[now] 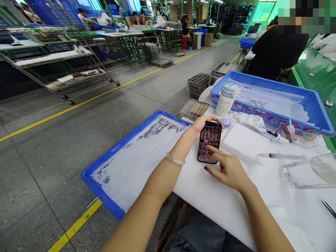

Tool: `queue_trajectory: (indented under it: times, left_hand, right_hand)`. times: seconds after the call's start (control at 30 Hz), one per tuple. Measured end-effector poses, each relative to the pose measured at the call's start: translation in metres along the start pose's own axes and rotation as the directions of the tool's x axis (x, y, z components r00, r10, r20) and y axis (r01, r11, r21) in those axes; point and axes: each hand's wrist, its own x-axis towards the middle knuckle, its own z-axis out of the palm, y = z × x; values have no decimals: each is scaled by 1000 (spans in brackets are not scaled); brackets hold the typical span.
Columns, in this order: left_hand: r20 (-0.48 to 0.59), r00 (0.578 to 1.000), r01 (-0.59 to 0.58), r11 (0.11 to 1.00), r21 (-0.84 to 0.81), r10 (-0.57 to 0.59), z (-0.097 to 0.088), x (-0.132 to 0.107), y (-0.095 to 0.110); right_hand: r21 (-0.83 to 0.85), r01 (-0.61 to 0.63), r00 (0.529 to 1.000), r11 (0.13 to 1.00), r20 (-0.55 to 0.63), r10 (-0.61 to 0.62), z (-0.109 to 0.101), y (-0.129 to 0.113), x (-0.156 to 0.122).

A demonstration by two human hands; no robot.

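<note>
— Where are we standing?
— We're on a factory floor: yellow lane lines (78, 103) cross the concrete, green workbenches (126, 38) stand in rows, and blue trays (265, 84) hold small parts, with workers (275, 49) nearby

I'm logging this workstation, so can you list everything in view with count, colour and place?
phone: one, dark, lit screen, on the white table
bottle: one, white with a blue lid, behind the phone
near tray: one, blue, left of the phone, small dark parts on its white liner
far tray: one, blue, behind the bottle
syringe: one, clear, right of the phone
co-worker: one, black top, at the far right
left hand: holds the phone, pale bangle on its wrist
right hand: a finger on the screen
</note>
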Motion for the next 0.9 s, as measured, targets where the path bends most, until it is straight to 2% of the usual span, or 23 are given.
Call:
queue_trajectory:
  times: [0.1, 0.17, 0.27, 0.33, 0.43, 0.57, 0.7, 0.83, 0.9]
  left_hand:
    - [9, 1000, -4, 1000, 5, 4, -1, 0, -1]
    - [18, 1000, -7, 1000, 7, 7, -2, 1, -1]
    - [30, 1000, -10, 1000, 11, 10, -3, 2, -2]
    - [32, 999, -13, 1000, 13, 12, -4, 3, -3]
    - [31, 999, -12, 1000, 13, 11, -6, 4, -3]
    - [34, 999, -2, 1000, 14, 1, -5, 5, -3]
    - [27, 1000, -1, 1000, 15, 1, -5, 5, -3]
    - [14, 1000, -3, 1000, 17, 2, -5, 5, -4]
    - [11, 1000, -2, 1000, 18, 2, -6, 5, -4]
  right_hand:
    - [91, 20, 999, 996, 48, -24, -2, 0, -1]
    - [129, 31, 999, 991, 31, -35, -4, 0, -1]
    - [76, 14, 999, 997, -49, -10, -7, 0, -1]
    - [38, 2, 1000, 999, -31, -1, -8, 1, -1]
    - [84, 24, 999, 996, 25, -26, -9, 2, -1]
    - [55, 17, 999, 998, -50, -15, -10, 4, -1]
    - [-14, -9, 1000, 1000, -30, 8, -10, 4, 0]
    - [45, 14, 1000, 999, 10, -14, -11, 3, 0]
    - [59, 14, 999, 998, -36, -12, -11, 3, 0]
